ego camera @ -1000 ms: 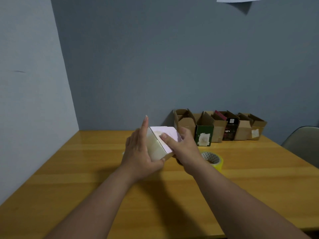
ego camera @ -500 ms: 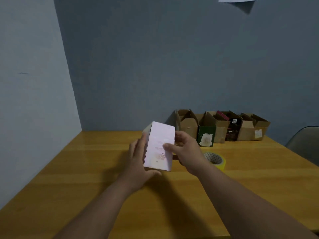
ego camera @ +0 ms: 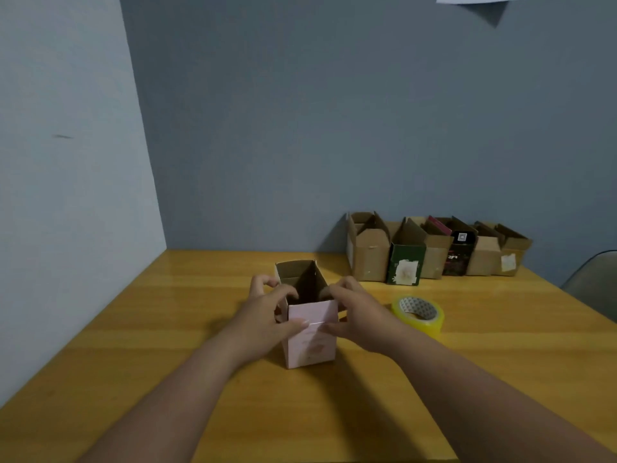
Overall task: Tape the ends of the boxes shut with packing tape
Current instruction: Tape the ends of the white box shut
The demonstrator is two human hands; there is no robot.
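A small pink box [ego camera: 310, 342] stands upright on the wooden table [ego camera: 167, 329], its top end open with the flaps up and the brown inside showing. My left hand [ego camera: 267, 312] grips its left side near the top, fingers curled over the rim. My right hand [ego camera: 354, 312] holds the right side the same way, thumb on the pink front flap. A roll of yellow packing tape [ego camera: 419, 314] lies flat on the table just right of my right hand.
A row of several small open boxes [ego camera: 434, 252], brown, green and black, lines the back wall at the right. A grey chair back [ego camera: 594, 285] shows at the right edge. A wall closes the table's left side.
The pink box was turned from lying tilted in my hands to standing upright on the table with its open end up. Both hands shifted to its top flaps.
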